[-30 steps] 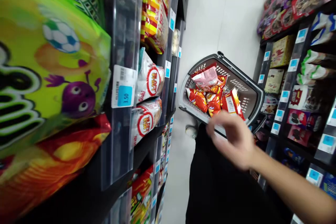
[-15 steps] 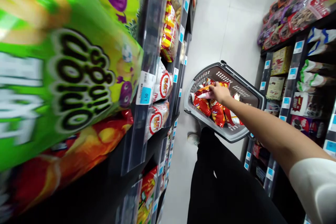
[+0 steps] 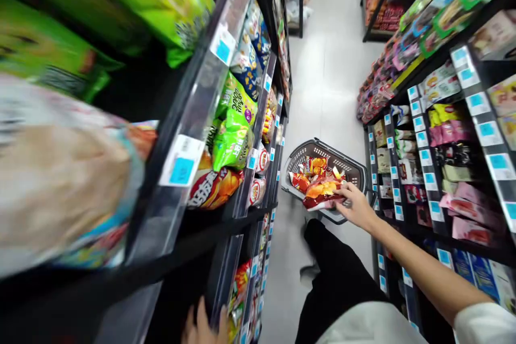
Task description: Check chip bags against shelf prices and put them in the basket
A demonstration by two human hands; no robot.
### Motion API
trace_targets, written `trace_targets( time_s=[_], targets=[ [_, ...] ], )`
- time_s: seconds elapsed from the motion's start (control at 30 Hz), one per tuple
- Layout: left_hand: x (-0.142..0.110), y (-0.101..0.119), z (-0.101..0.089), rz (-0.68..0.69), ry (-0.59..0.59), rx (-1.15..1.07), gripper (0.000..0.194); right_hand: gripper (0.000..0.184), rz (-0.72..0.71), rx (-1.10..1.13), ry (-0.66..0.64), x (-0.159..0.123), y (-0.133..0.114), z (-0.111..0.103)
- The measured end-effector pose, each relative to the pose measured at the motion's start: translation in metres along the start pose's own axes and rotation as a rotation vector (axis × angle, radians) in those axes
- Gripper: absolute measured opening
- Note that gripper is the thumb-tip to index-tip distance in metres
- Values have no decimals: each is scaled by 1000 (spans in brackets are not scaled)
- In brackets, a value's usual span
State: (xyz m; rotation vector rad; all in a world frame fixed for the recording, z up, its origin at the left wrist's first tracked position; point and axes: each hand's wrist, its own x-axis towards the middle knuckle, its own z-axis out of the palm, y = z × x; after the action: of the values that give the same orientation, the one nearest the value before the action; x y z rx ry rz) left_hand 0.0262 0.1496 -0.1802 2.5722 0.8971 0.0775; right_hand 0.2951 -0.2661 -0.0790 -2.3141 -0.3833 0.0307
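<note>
My right hand (image 3: 352,205) grips a red and orange chip bag (image 3: 322,192) by its right end, fingers and thumb closed on it. The bag is above the grey shopping basket (image 3: 358,167), which stands on the floor. Inside the basket lie several more red snack bags (image 3: 314,165). At the bottom edge my left hand (image 3: 205,328) is partly in view, its fingers spread and empty. It is beside the dark lower shelf; whether it touches the shelf edge I cannot tell.
On the left, a tall shelf (image 3: 177,161) with price tags holds green onion-ring bags (image 3: 234,140) and a red chip bag (image 3: 215,188). Packed shelves (image 3: 427,161) line the right side. Between them runs a pale tiled floor (image 3: 322,80), with my black-trousered leg (image 3: 342,263) near the basket.
My right hand has lifted a red chip bag up from inside the basket. My left hand has come into view at the bottom. The view has shifted back, showing more of the aisle.
</note>
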Motion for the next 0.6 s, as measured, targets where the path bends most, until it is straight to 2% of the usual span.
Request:
trace_targets(
  time_s=[0.07,0.13,0.2,0.23,0.33,0.4,0.47,0.53,0.6],
  targets=[
    [-28,20,-4,-27,51,-78,63,21,5,68,77,-24,-37,-26],
    [-63,45,-11,29,86,-230,54,20,7,167,144,-45,-72,-48],
    [-100,70,-20,43,33,-442,50,28,20,285,206,-63,-103,-63],
    [-116,83,-26,-2,-13,-561,51,33,34,353,236,-70,-118,-69],
    [-154,117,-56,-257,-180,-914,62,49,89,575,263,-90,-163,-81],
    [-169,134,-87,-337,-305,-1111,66,56,116,718,174,-103,-191,-86],
    [-180,146,-123,-367,-478,-1319,66,60,153,840,12,-116,-218,-88],
    [-190,153,-158,-331,-652,-1519,65,61,195,921,-115,-128,-242,-84],
    [-201,158,-186,-266,-801,-1633,63,59,195,929,-180,-139,-262,-75]
  ],
)
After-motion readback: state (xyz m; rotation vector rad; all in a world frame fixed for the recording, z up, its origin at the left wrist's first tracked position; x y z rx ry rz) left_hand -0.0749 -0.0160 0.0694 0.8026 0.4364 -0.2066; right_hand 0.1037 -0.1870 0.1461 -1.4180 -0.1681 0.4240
